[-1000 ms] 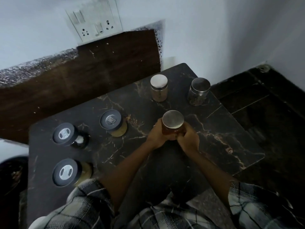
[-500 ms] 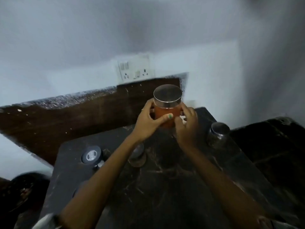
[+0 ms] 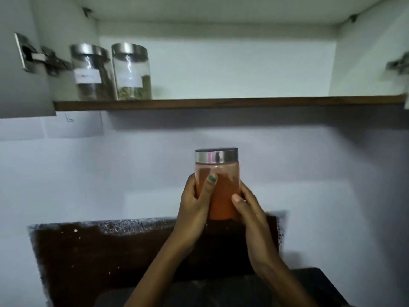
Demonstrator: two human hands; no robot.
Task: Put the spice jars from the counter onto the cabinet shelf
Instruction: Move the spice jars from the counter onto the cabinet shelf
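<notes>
A glass spice jar (image 3: 221,189) with a steel lid and orange-red powder is held upright in the air, below the cabinet shelf (image 3: 221,103). My left hand (image 3: 194,202) grips its left side, thumb across the front. My right hand (image 3: 247,209) grips its right side. Two steel-lidded jars stand at the left end of the shelf: one with dark contents (image 3: 93,73) and one with green contents (image 3: 132,72). The counter jars are out of view.
The cabinet is open, with its left door (image 3: 20,63) and hinge at the left edge and another hinge (image 3: 398,64) at the right. A dark wooden backsplash (image 3: 110,251) runs below. Only the back edge of the dark counter (image 3: 321,284) shows.
Both hands lifted the orange jar from the counter up in front of the wall. The view tilted upward, so the shelf appeared and the counter jars dropped out of sight.
</notes>
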